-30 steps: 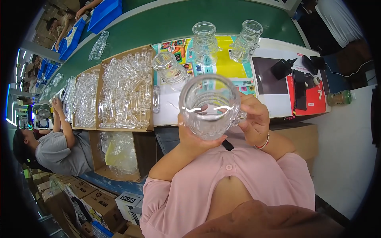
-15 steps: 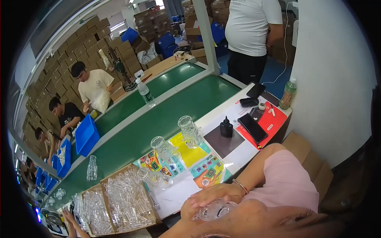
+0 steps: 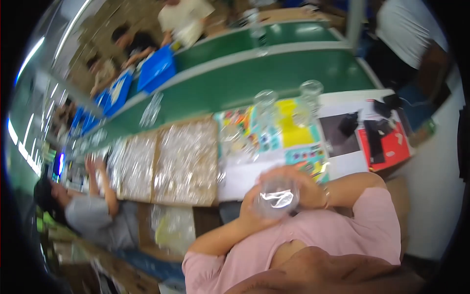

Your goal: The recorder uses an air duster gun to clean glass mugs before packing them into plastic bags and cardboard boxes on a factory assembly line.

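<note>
In front of my chest I hold a clear glass vessel (image 3: pixel 277 200), its round end facing up toward me with a bright glare on it. My left hand (image 3: pixel 250 209) curls round its left side. Around the far and right side wrap the fingers of my right hand (image 3: pixel 310 188), which has a bracelet at the wrist. Beyond my hands, similar clear vessels stand on the table: one (image 3: pixel 267 111) on a colourful printed sheet, another (image 3: pixel 309 102) to its right, and a third (image 3: pixel 239 143) nearer. Motion blurs the fine detail.
A cardboard box (image 3: pixel 215 164) full of clear glass pieces lies to the left. Beyond runs a green conveyor belt (image 3: pixel 220 93) with blue trays (image 3: pixel 157 71). At the right are a black bottle (image 3: pixel 349 124) and a phone (image 3: pixel 375 144). A co-worker in grey (image 3: pixel 93 215) sits at left.
My view has swung left and down, so the table sits farther right and the grey-clad co-worker shows. The glass vessel, still in both hands, now turns its round end up.
</note>
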`<state>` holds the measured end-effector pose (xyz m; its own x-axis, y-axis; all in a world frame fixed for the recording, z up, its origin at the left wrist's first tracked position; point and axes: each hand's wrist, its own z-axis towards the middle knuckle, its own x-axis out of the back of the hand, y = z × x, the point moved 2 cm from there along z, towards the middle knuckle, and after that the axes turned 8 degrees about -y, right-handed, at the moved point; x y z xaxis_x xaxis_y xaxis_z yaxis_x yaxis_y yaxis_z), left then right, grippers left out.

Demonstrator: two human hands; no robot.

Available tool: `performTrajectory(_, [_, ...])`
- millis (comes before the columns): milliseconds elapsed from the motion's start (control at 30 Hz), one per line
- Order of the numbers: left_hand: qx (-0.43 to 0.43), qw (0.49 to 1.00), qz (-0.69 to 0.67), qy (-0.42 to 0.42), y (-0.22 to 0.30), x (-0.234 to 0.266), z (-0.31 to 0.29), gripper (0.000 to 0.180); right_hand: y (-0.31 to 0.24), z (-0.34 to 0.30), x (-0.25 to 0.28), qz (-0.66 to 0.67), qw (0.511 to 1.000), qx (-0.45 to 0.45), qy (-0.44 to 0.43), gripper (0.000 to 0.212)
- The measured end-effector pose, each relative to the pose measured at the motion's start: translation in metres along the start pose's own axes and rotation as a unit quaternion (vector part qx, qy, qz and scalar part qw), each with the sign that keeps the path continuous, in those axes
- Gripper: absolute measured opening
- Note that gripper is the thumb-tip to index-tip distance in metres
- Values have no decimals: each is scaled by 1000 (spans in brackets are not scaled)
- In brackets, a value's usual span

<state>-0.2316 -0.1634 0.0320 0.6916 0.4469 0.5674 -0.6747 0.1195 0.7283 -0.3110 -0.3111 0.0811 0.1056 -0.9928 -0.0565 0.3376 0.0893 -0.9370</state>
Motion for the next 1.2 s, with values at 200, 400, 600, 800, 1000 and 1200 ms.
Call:
performTrajectory(200, [88, 936, -300, 162, -31, 2, -45, 70, 43, 25, 14, 8, 983, 155, 94, 46])
performTrajectory(400, [-6, 940, -191, 284, -39, -2, -76, 67, 55, 40, -32, -344, 928, 112, -93, 79])
performTrajectory(600, [55, 921, -267, 279, -51, 35, -89, 85, 85, 45, -49, 21, 950, -122, -287, 83])
performTrajectory(800, [129, 773, -533, 318, -67, 55, -100, 91, 117, 68, -50, 193, 879, -218, -378, 51])
performTrajectory(1000, [76, 671, -600, 429, -79, 70, -130, 87, 151, 103, -29, -525, 834, 102, -137, 34])
performTrajectory(1200, [96, 767, -428, 467, -71, 87, -122, 95, 147, 115, -40, -527, 847, -1, -71, 35])
